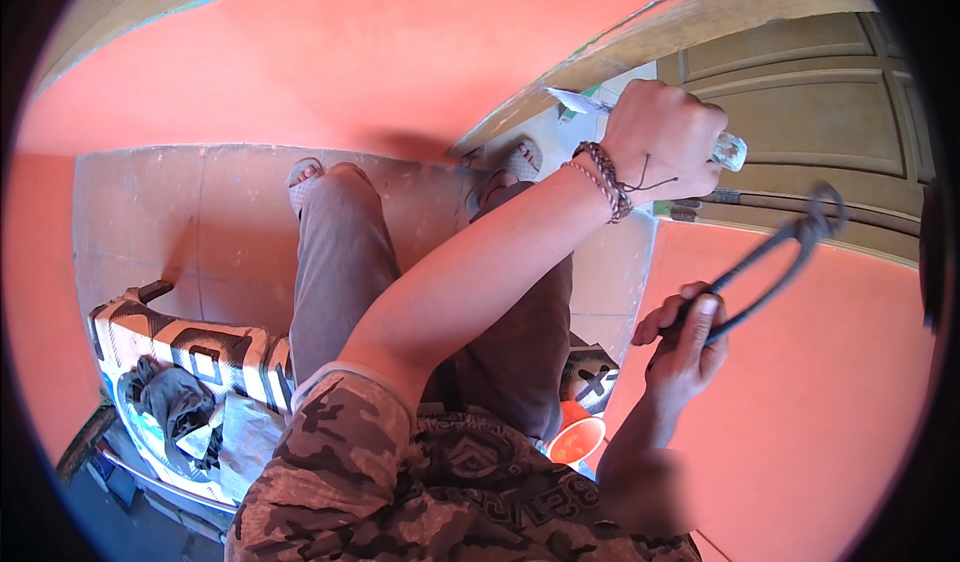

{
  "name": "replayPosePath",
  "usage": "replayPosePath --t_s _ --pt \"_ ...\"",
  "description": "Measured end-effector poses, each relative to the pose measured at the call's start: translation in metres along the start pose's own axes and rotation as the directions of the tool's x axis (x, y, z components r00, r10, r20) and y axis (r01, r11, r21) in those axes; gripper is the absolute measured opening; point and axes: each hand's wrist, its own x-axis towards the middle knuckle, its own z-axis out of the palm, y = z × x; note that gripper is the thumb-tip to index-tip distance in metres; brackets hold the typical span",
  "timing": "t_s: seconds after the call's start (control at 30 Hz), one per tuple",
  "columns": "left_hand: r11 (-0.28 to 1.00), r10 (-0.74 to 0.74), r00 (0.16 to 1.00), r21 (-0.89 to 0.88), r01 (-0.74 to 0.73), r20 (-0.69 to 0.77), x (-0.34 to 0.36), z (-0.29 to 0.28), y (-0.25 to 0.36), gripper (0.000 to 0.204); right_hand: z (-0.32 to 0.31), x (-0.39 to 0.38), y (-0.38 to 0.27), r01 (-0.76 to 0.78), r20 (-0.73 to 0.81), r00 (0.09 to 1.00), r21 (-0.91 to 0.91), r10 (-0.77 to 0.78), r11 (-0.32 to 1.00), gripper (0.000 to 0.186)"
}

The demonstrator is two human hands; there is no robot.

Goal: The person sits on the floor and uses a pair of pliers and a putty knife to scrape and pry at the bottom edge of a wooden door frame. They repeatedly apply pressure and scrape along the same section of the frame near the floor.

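Observation:
My left arm reaches across to the upper right, and my left hand [662,134] is closed in a fist around a putty knife. The putty knife's pale flat blade [576,101] sticks out on the left of the fist, and its greenish translucent handle end shows on the right. Lower down, my right hand [690,342] is wrapped round the handles of dark metal pincers [760,274]. The pincers' head points up and right, close to the door frame, and is smeared by motion. Braided bracelets circle my left wrist.
A brown panelled door [790,102] stands at the upper right, beside a coral-painted wall [380,52]. Below me is a bench [215,347] with a patterned cover, bearing a dark crumpled cloth [175,402]. An orange cup-like container [577,440] sits by my thigh.

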Motion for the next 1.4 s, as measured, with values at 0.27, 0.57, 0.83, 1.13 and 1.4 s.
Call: replayPosePath --t_s 0.27,0.57,0.83,1.13,1.4 --pt "0.999 -0.025 0.998 0.024 0.023 0.062 0.002 0.003 -0.003 0.012 -0.015 0.011 0.005 -0.055 -0.019 0.998 -0.069 0.053 0.996 0.031" --pt "0.998 -0.037 0.985 0.063 0.027 0.168 0.002 0.004 -0.004 0.011 -0.003 0.012 0.013 -0.099 0.033 0.994 -0.056 0.101 0.993 0.030" --pt "0.996 -0.045 0.981 0.082 0.030 0.190 0.006 0.006 -0.004 0.013 -0.008 0.017 0.011 -0.079 0.039 0.996 -0.047 0.081 0.996 0.032" --pt "0.995 -0.065 0.977 0.092 0.047 0.203 0.008 0.007 -0.002 0.013 -0.011 0.026 0.014 -0.020 -0.025 0.999 0.135 0.024 0.991 0.032" --pt "0.991 -0.094 0.971 0.116 0.070 0.221 0.010 0.004 -0.001 0.012 -0.018 0.041 -0.002 0.052 -0.148 0.989 0.298 -0.007 0.953 0.030"
